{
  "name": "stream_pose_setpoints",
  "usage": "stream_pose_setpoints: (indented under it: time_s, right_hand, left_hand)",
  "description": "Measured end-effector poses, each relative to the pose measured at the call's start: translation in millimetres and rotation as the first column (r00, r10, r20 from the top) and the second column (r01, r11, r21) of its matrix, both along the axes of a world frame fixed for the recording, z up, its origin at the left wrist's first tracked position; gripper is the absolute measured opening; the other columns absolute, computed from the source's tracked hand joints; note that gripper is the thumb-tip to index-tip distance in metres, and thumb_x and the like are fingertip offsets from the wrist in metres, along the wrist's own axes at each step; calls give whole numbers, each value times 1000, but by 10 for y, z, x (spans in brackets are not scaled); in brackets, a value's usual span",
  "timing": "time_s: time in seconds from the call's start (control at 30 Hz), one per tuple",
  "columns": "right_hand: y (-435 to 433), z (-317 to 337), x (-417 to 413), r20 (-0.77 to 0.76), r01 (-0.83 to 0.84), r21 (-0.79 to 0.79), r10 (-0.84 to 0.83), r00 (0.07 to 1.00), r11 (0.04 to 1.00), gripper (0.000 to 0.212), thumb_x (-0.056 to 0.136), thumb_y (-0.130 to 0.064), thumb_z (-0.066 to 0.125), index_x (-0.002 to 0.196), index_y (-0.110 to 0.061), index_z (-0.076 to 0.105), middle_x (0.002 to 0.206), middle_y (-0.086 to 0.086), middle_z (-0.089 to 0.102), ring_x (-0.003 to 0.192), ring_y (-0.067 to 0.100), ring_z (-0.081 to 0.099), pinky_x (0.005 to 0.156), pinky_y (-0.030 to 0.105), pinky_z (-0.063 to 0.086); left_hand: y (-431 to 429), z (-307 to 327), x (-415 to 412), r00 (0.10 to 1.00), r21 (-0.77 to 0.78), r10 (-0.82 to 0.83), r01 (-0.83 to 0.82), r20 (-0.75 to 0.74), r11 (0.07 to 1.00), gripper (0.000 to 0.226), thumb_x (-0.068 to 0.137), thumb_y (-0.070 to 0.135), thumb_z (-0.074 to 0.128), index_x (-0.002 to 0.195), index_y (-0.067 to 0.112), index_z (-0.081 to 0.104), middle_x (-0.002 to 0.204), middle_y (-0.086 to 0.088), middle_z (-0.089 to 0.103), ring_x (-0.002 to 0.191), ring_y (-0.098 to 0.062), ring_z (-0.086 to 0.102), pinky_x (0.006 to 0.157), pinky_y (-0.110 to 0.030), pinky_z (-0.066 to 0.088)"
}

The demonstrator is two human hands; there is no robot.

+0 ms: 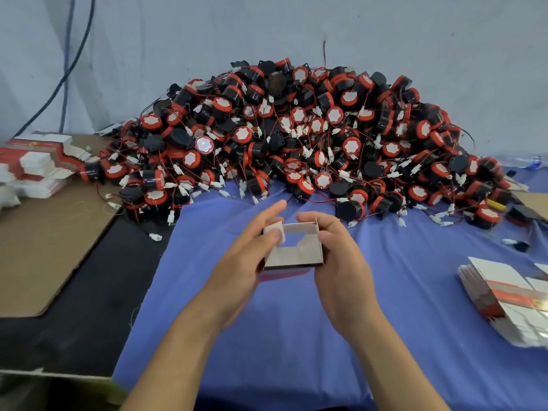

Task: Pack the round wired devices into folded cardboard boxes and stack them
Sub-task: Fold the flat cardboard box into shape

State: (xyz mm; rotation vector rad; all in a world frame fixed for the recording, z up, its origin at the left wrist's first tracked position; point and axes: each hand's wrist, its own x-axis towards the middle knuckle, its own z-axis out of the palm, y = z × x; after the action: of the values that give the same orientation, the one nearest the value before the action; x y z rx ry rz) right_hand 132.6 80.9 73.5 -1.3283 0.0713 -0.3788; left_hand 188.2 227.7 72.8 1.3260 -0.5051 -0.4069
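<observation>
Both hands grip one small cardboard box (292, 258) at the centre of the blue-covered worktop (400, 336). The left hand (252, 259) pinches a side flap, and the right hand (341, 262) curls round the opposite wall. The box is open-topped and empty. Best to square the walls and tuck the flap fully before reaching for the pile of round wired devices (296, 137) at 12 o'clock. Flat box blanks (510, 301) lie at 4 o'clock.

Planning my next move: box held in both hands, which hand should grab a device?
Probably right: the right hand is nearest a loose device just beyond it; the left hand presses a flap of the box.
</observation>
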Motion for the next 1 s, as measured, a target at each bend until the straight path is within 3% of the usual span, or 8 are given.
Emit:
stream_pose_setpoints:
  time_s: [0.2, 0.4, 0.5, 0.6, 0.73, 0.83, 0.93, 1.0]
  right_hand:
    - [32, 13, 0, 10, 86, -35, -86, 996, 996, 25, 92, -37, 54, 104, -33, 77, 96, -6, 68, 88, 16, 52, 83, 39, 39]
    - [2, 83, -17, 130, 186, -226, -159, 979, 956, 17, 101, -31, 57, 108, -29, 73, 95, -11, 73, 84, 4, 63, 71, 17, 50]
    - [-16, 73, -29, 180, 177, -270, -131, 975, 947, 13, 106, -18, 54, 109, -30, 57, 91, -9, 67, 75, 4, 59, 65, 16, 47]
    - [-48, 68, -42, 205, 173, -357, -103, 973, 918, 17, 102, -15, 53, 96, -32, 54, 100, -6, 67, 88, 8, 61, 76, 17, 46]
    - [-87, 83, -51, 244, 206, -483, -95, 965, 851, 28, 98, -8, 51, 99, -31, 68, 104, -13, 68, 106, 12, 65, 87, 16, 48]
    - [-80, 65, -39, 271, 225, -585, -74, 960, 779, 42, 98, 4, 49, 103, -29, 74, 113, -11, 69, 112, 14, 65, 91, 23, 50]
    - [-73, 29, -33, 191, 181, -507, -95, 977, 842, 38, 94, -5, 50, 107, -36, 70, 116, -8, 70, 104, 21, 66, 88, 43, 55]
    - [-55, 44, -44, 162, 148, -450, -82, 983, 881, 35, 94, -10, 51, 105, -37, 71, 115, -9, 71, 101, 18, 67, 83, 35, 55]
  left_hand:
    - [-32, -7, -47, 962, 146, 44, -86, 268, 986, 39, 100, 56, 43, 138, 55, 50, 138, 34, 51, 133, 10, 44, 101, -10, 41]
    - [-37, -38, -61, 998, -3, -13, 13, 68, 1000, 42, 96, 53, 53, 137, 43, 59, 138, 6, 62, 122, -16, 63, 101, -37, 51]
    - [-58, -37, -66, 1000, -43, 8, -7, 19, 999, 33, 98, 46, 58, 132, 44, 58, 121, -6, 68, 104, -20, 68, 90, -35, 57]
    - [-48, -37, -55, 998, -16, 56, -57, -12, 998, 33, 92, 49, 60, 125, 49, 57, 105, -6, 68, 95, -19, 67, 88, -40, 59]
    - [-37, -33, -64, 999, -33, 27, -28, -39, 999, 31, 97, 50, 61, 127, 45, 60, 123, -17, 63, 106, -31, 67, 100, -50, 55]
    - [-50, -58, -61, 999, -39, 12, -13, -36, 999, 31, 97, 49, 61, 127, 44, 62, 123, -8, 68, 112, -29, 68, 94, -41, 58]
    - [-54, -73, -51, 999, -32, -2, 1, -36, 999, 27, 102, 33, 59, 128, 39, 63, 122, 0, 71, 110, -21, 71, 85, -30, 59]
    - [-55, -91, -36, 999, -26, 4, -5, -45, 1000, 28, 105, 24, 56, 130, 34, 63, 123, -3, 71, 112, -24, 70, 89, -34, 59]
